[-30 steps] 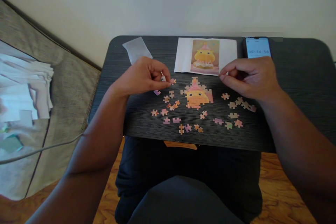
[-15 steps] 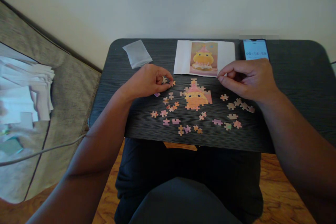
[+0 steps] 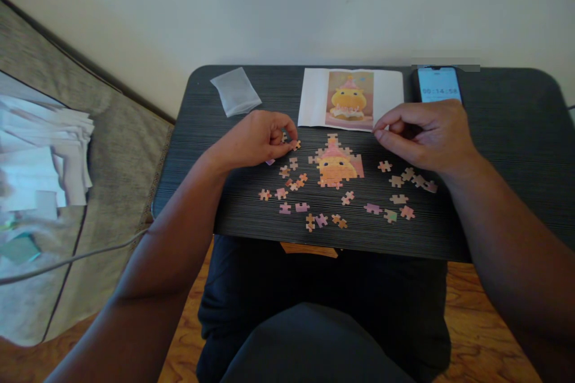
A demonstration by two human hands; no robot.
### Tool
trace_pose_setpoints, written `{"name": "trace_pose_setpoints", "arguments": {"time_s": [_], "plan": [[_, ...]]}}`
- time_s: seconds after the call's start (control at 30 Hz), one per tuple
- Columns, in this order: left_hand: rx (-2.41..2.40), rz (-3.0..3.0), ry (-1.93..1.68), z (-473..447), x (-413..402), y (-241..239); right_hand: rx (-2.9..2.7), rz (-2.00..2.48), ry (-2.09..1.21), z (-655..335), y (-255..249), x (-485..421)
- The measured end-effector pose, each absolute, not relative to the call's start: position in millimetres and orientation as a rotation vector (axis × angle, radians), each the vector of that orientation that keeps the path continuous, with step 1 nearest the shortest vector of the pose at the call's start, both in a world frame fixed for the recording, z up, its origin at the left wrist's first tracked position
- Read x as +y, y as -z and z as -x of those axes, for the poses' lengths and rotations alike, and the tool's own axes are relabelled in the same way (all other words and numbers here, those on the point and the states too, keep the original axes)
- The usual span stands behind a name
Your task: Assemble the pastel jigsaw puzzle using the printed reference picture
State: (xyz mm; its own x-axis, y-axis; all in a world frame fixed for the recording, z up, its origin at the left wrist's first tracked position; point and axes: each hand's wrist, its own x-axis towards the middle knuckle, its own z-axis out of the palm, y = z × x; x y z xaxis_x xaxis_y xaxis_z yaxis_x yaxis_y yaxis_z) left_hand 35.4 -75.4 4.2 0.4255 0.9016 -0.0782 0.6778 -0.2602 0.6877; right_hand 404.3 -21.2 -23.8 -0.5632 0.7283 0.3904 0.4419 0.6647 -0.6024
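An orange jigsaw puzzle piece [image 3: 296, 145] shows at the fingertips of my left hand [image 3: 265, 139], whose thumb and index finger are closed on it. Other pieces lie partly hidden under and beside that hand. To its right sits a partly joined puzzle [image 3: 336, 164] with a yellow animal face and a pink hat. My right hand [image 3: 422, 134] is held in a pinch by the lower right corner of a printed reference picture [image 3: 350, 96]. What its fingertips hold, if anything, is hidden. Several loose pieces [image 3: 408, 175] lie below this hand.
More loose pieces [image 3: 294, 182] are scattered left of and below the joined part on the dark table [image 3: 251, 221]. A clear plastic bag [image 3: 236, 93] lies at the back left. Behind my right hand stands a phone [image 3: 439, 84] with a timer. Papers [image 3: 40, 155] cover a surface at far left.
Both hands keep nearly the same pose and place. The whole view has shifted very slightly; no puzzle piece has visibly moved on the table.
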Motion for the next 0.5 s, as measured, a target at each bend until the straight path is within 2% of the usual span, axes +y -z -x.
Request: {"name": "trace_pose_setpoints", "arguments": {"time_s": [0.5], "plan": [[1.183, -1.890, -0.559, -39.1, -75.6, -3.7, -2.234, 0.905, -0.571, -399.3, 21.6, -22.5]]}}
